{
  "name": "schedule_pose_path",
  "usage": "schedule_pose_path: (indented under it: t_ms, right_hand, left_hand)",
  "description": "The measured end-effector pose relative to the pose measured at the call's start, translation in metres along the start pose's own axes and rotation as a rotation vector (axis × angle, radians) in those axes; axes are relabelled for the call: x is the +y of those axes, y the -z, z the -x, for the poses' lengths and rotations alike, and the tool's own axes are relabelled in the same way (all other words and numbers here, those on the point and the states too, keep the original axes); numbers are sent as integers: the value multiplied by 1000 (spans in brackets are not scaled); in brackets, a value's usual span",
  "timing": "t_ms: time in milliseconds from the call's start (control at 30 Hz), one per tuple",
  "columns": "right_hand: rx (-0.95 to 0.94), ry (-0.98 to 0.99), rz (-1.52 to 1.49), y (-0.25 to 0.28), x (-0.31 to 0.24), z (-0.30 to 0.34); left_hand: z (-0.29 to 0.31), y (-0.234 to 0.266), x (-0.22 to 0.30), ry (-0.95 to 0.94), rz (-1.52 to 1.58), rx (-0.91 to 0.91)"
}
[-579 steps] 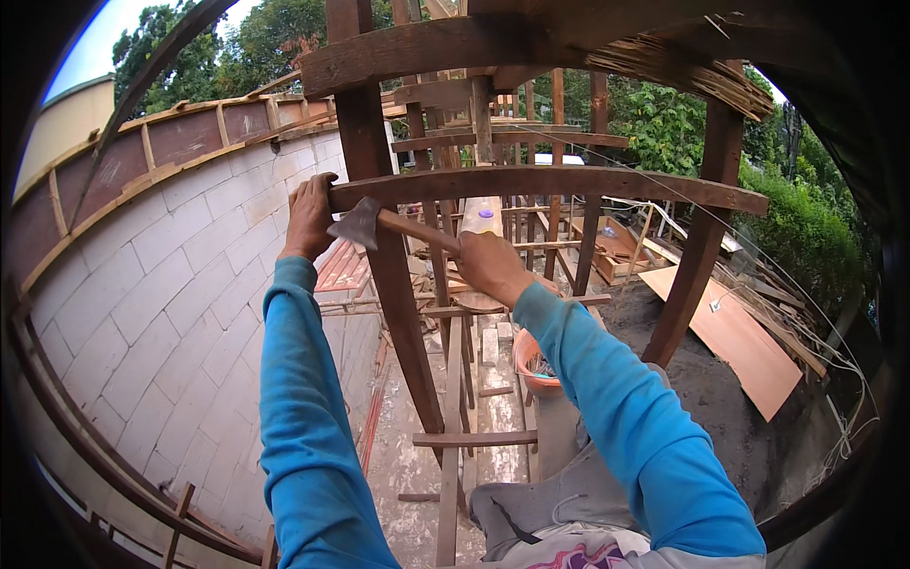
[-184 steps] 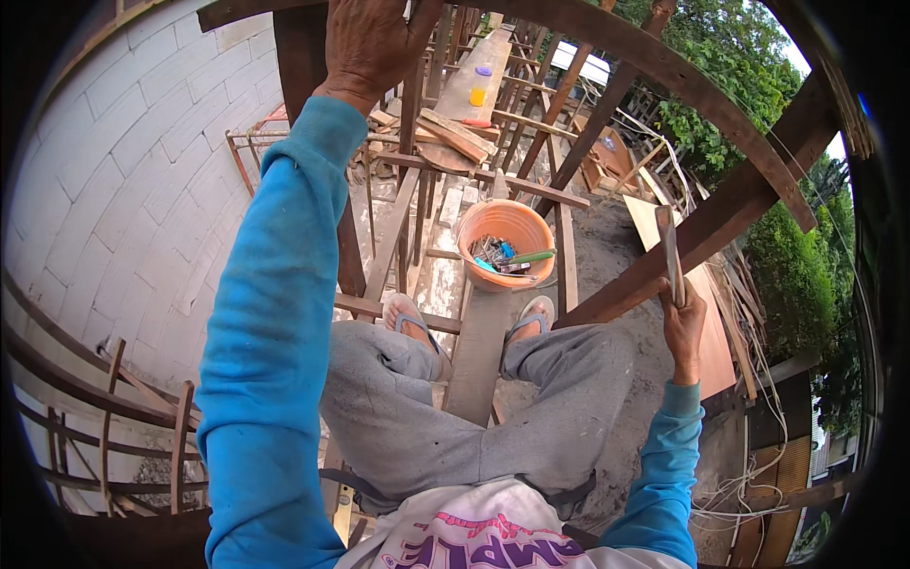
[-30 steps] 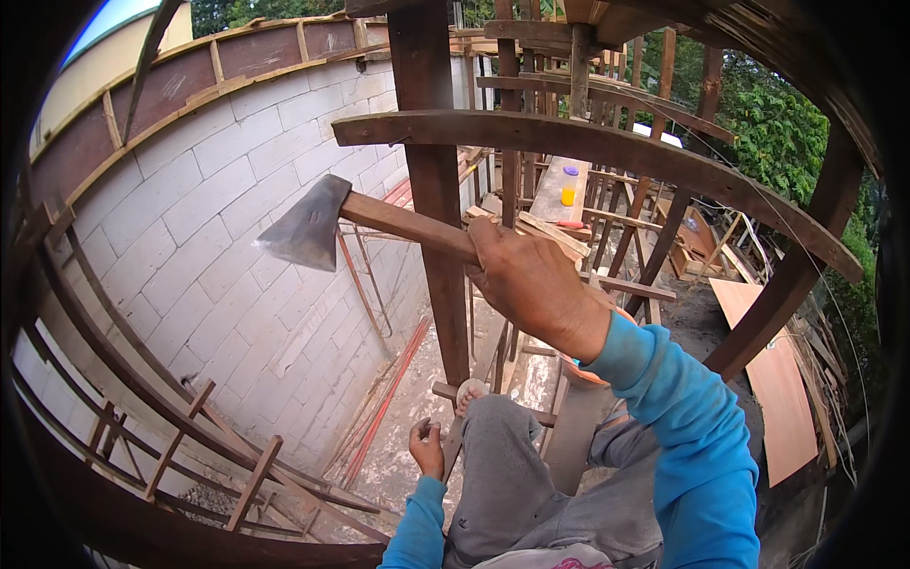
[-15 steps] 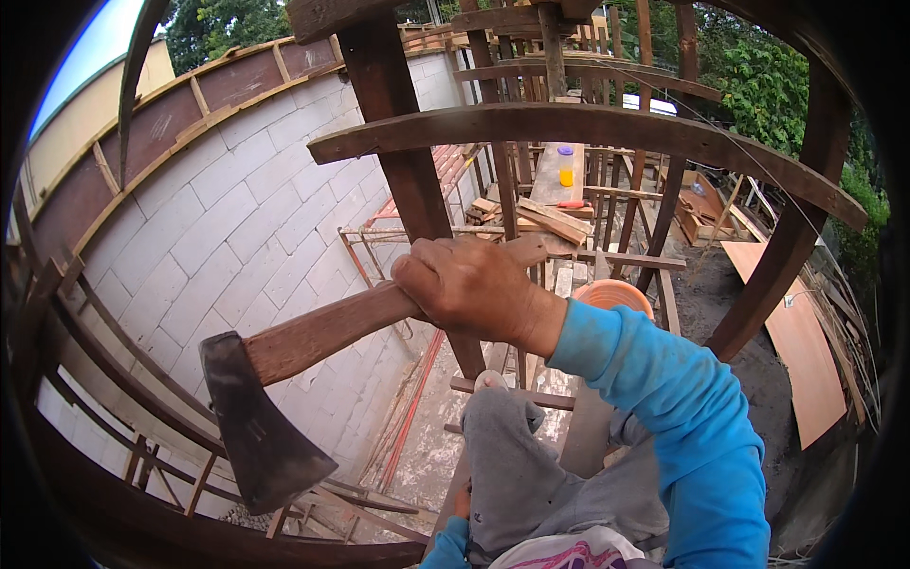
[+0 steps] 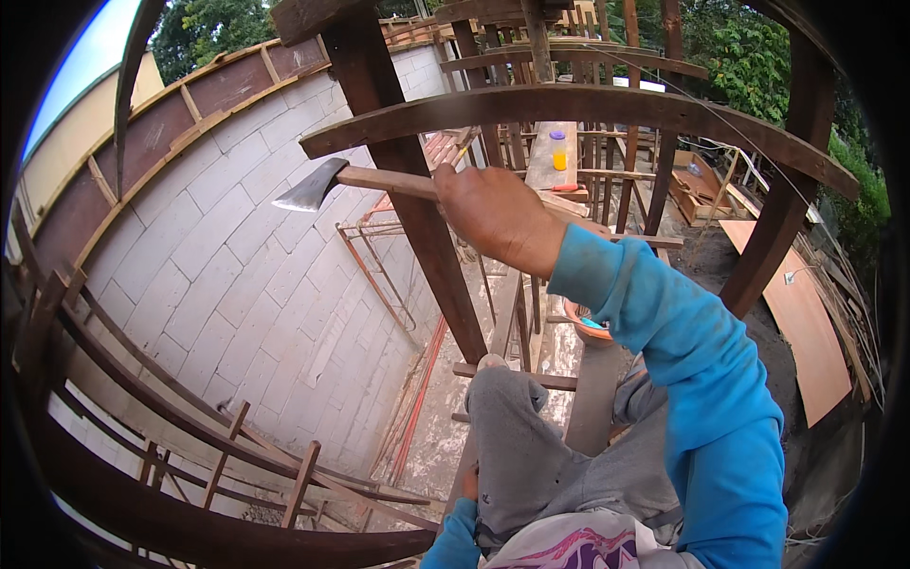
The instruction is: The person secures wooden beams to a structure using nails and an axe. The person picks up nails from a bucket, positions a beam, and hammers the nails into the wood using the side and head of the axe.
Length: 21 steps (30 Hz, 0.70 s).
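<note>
My right hand [image 5: 498, 216] is closed round the wooden handle of a hatchet [image 5: 389, 182], raised in front of me. Its dark head points left and the bright cutting edge faces left and down, in front of the block wall. Behind the handle stands a slanting dark timber post [image 5: 422, 209], crossed higher up by a dark wooden beam [image 5: 588, 106]. I cannot tell whether hatchet and post touch. Low down beside my left thigh, my left hand [image 5: 471, 482] shows only in part, near a plank edge; its fingers are hidden.
A grey block wall [image 5: 256, 247] runs along the left. Ahead are a plank [image 5: 542, 171] with a purple-lidded bottle [image 5: 558, 152] of orange liquid, and an orange bucket [image 5: 590, 324] partly behind my sleeve. A plywood sheet [image 5: 796, 313] leans at the right. Timber framing surrounds me, with ground far below.
My right hand has lifted the hatchet up and away from me. Its head has risen from the lower left to beside the beam's left end, and the blade has turned. My left hand stays low.
</note>
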State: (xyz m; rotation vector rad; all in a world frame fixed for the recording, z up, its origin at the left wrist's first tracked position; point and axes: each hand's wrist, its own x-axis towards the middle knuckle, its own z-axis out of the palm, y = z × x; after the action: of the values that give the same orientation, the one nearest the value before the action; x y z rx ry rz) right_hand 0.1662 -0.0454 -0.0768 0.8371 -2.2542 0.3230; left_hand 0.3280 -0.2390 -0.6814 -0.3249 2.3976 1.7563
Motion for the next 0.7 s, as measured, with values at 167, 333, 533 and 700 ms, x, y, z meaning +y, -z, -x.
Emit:
schedule_pose_path:
  t_ms: [167,333,533,700]
  right_hand:
    - [378,530,-39,0,-49,0]
    - [56,6,-42,-10,6,0]
    - [478,506,-63,-16,-44,-9]
    - [82,-118,-56,-21,30,-15]
  left_hand:
    - [10,4,-8,42,-9,10]
    - [6,4,-7,10,-29,-24]
    - [10,5,-10,54,-24,-7]
    - [-1,-2,1,24,-36,-51]
